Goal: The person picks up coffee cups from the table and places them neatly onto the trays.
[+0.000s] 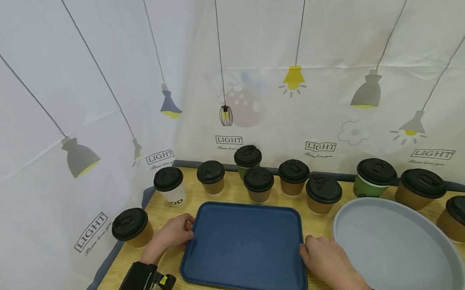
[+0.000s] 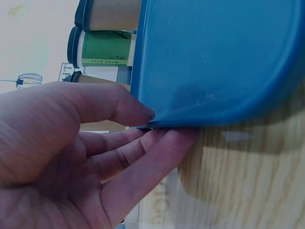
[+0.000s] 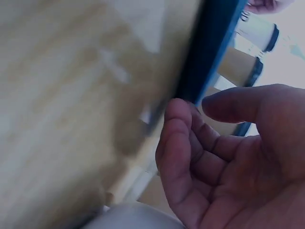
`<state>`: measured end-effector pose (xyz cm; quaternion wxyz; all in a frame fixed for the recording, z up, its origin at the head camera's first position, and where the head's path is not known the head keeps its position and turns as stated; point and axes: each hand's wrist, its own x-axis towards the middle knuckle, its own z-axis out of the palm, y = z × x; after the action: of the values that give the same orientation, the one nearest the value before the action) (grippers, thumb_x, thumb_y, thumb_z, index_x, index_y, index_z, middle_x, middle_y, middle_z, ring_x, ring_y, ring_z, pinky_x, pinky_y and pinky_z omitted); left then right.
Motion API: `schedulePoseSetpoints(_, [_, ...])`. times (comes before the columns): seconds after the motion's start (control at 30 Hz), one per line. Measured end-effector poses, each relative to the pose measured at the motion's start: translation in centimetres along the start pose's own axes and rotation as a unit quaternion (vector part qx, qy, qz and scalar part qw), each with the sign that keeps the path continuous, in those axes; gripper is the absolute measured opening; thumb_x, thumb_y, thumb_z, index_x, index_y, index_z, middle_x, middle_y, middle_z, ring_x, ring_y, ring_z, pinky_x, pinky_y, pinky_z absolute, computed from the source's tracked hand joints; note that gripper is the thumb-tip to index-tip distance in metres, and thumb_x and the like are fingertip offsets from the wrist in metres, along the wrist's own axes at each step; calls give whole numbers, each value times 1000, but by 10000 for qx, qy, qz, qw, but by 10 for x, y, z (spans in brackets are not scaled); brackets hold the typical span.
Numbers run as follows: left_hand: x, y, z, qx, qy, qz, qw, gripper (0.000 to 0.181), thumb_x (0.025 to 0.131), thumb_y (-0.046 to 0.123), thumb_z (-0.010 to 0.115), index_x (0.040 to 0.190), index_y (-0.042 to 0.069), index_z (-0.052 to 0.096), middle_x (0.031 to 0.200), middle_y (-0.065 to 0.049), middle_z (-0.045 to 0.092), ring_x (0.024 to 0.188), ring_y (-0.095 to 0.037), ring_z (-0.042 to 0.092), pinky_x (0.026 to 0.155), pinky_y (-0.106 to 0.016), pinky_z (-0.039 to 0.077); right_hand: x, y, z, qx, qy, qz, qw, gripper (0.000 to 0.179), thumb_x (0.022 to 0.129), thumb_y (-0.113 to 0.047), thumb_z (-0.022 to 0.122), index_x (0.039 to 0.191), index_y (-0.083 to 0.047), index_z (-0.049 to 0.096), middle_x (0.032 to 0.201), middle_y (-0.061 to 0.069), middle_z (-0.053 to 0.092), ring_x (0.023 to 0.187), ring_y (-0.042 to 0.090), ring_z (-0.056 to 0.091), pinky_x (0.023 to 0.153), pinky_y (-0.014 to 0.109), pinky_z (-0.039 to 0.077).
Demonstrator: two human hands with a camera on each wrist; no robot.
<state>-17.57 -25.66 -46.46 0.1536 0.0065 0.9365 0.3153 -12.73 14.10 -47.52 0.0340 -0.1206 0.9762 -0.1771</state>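
A blue rectangular tray lies between my two hands over the wooden table. My left hand grips its left edge; in the left wrist view the thumb is on the rim of the tray and the fingers reach underneath, with a shadow on the wood below. At the opposite edge, my right hand pinches the rim. The right wrist view has the thumb and curled fingers of that hand meeting at the tray's side, their exact contact partly hidden.
A large grey round tray stands right of my right hand. Several black-lidded paper cups line the back, including a white cup and a green cup. Beside my left wrist is a brown cup. A printed cloth hangs behind.
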Motion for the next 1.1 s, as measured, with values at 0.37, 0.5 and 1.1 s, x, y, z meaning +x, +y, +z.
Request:
schedulePoseSetpoints(0.37, [1,-1,1,-6,7,-25,10000,37,90,0,66,126,-5,61,88,-7,60,61,-18,63,57,-34,56,22,-19,-19,1064,1329,-65,9854,24,98,-22,71,111,-2,68,91,8,68,74,21,64,64,41,53])
schedulePoseSetpoints(0.5, [1,-3,2,-36,29,26,10000,36,90,-1,65,125,-5,61,86,-7,60,60,-18,63,56,-34,55,37,-26,-19,1816,1625,-158,9697,42,100,-26,70,131,1,62,124,19,67,112,36,65,89,53,55])
schedulePoseSetpoints(1.1, [3,-8,4,-149,38,132,9998,34,90,-2,65,124,-5,61,82,-6,59,58,-18,61,54,-32,53,111,-59,22,4491,1199,766,8821,98,95,-28,77,161,6,13,165,29,20,153,45,20,121,59,24])
